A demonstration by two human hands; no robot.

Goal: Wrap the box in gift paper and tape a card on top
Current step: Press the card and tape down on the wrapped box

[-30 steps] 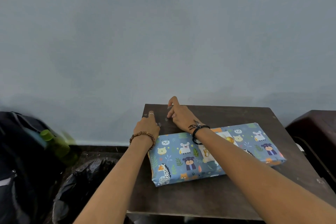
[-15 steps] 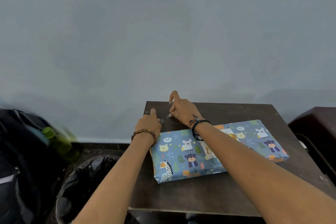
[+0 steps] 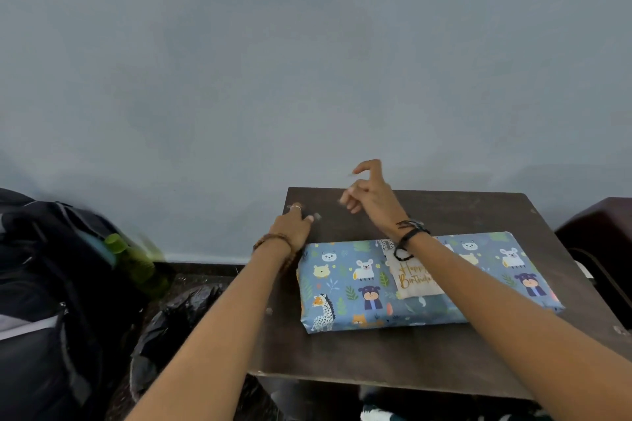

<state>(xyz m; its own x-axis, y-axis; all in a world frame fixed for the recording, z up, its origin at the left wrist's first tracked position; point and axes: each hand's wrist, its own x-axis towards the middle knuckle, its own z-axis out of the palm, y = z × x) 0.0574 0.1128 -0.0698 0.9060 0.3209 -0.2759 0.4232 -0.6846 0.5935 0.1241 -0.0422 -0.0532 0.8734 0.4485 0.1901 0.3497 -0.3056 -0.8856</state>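
box [image 3: 403, 287]: wrapped, laid flat on tabletop [image 3: 427, 352] | card [image 3: 415, 278]: set on top | left hand [image 3: 295, 225]: curled, pressed on tabletop, hold unclear | right hand [image 3: 371, 195]: raised, thin clear strip pinched

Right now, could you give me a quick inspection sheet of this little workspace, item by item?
Surface: dark wooden table, scuffed, set against a grey wall.
Job's things: wrapped box in blue animal-print paper lies flat; a "Happy Birthday" card sits on top, partly under the right forearm.
Clutter: small bits near the table's far left corner, too blurred to name.
Hands: left hand rests on the table by the far left corner; right hand is raised above the table, fingers curled, pinching something thin and blurred.
Cables: nothing seen.
Surroundings: black backpack with a green bottle on the left; black plastic bag beside the table.
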